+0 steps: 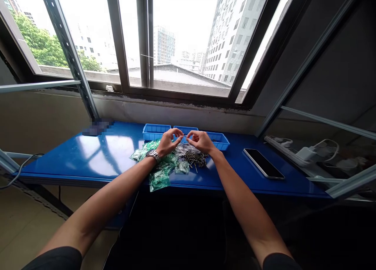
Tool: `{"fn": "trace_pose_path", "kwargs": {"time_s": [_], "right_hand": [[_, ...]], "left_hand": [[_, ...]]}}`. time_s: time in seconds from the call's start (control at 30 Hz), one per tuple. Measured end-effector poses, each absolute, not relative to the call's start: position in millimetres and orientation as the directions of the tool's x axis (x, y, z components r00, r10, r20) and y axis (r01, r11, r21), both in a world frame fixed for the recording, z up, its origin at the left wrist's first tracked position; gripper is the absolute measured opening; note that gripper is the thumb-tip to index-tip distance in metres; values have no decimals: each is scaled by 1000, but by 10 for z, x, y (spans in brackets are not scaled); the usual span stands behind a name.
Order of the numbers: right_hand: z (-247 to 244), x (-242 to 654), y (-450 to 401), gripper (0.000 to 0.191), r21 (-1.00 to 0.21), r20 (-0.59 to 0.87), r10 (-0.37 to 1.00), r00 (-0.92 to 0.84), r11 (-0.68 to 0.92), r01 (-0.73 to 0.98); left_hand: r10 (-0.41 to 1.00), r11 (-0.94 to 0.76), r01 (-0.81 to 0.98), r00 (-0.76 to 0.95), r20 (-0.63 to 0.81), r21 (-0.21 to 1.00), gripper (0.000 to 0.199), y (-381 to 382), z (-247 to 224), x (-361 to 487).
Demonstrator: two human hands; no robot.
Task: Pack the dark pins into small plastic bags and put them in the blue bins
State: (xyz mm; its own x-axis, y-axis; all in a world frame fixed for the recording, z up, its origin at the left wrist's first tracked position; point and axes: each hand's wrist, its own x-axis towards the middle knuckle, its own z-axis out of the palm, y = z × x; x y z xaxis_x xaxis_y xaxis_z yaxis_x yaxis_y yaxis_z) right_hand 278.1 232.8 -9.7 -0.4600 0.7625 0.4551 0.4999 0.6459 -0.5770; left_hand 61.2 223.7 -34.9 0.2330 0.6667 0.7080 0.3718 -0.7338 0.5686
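Note:
My left hand point(168, 141), with a metal watch point(153, 156) on its wrist, is raised over the work with thumb and fingers pinched. Facing it, my right hand point(201, 141) is pinched too, and the fingertips of both nearly meet. Whatever is between them is too small to make out. Under the hands lies a pile of dark screws point(195, 159). Green plastic packets point(160, 178) spread out below and around my left hand. Behind the hands stand a blue bin point(157, 133) at the left, a middle bin point(185, 129) and a right bin point(221, 143), partly covered by my hands.
A phone point(263, 163) lies on the blue table point(117, 174) at the right. Beyond it, a white charger point(305, 154) and cables rest on a ledge. Metal shelf posts point(72, 52) rise at the table's sides. A window is behind.

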Motion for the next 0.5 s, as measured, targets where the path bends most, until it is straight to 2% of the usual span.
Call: {"fn": "trace_pose_path", "kwargs": {"time_s": [0.07, 0.13, 0.2, 0.27, 0.37, 0.5], "right_hand": [[-51, 2917, 2349, 24, -530, 507, 800, -321, 584, 615], [3, 3092, 2362, 24, -494, 557, 823, -108, 433, 754], [54, 3262, 2342, 23, -462, 528, 847, 68, 219, 860], [96, 3380, 2262, 25, -401, 447, 882, 146, 52, 914], [141, 3398, 1999, 31, -346, 347, 930, 121, 7, 938], [159, 3191, 1479, 36, -349, 183, 975, -126, 185, 919]], "left_hand": [[677, -725, 360, 218, 703, 587, 16, 2236, -347, 608], [680, -725, 351, 222, 699, 593, 16, 2231, -343, 604], [678, -728, 354, 243, 694, 588, 16, 2224, -340, 602], [678, -729, 360, 261, 687, 582, 16, 2218, -338, 603], [677, -730, 366, 266, 687, 577, 14, 2217, -340, 605], [666, -739, 368, 275, 693, 564, 11, 2218, -344, 605]]}}
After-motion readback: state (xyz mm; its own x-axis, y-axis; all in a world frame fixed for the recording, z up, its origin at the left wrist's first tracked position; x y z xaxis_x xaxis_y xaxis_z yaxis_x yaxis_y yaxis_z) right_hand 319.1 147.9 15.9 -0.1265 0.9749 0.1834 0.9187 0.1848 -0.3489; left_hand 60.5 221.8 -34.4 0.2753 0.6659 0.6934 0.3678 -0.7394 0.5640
